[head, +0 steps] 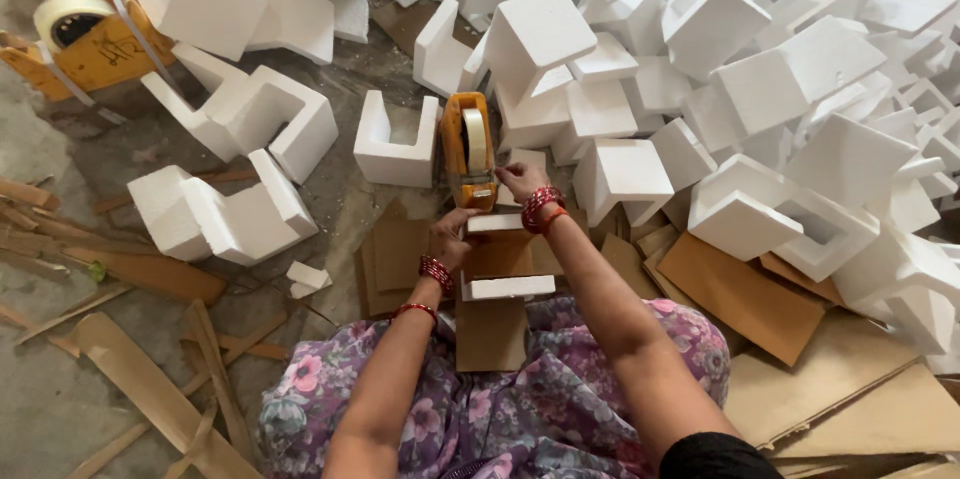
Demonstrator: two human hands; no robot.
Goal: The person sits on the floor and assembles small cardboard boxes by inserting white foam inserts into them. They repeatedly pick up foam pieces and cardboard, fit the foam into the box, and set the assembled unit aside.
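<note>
An orange tape dispenser (468,151) with a roll of pale tape stands at the far end of a cardboard-and-foam bundle (497,259). My right hand (520,180) grips the dispenser's handle from the right. My left hand (450,239) presses on the left side of the bundle, beside a white foam strip (495,224). Another white foam strip (508,287) lies across the bundle nearer to me. The bundle rests over my lap on the flowered cloth (520,389).
A large heap of white foam corner blocks (780,79) fills the right and far side. More foam pieces (240,209) lie on the left. A second tape dispenser (85,39) sits at far left. Cardboard sheets (800,339) and scraps (140,379) cover the floor.
</note>
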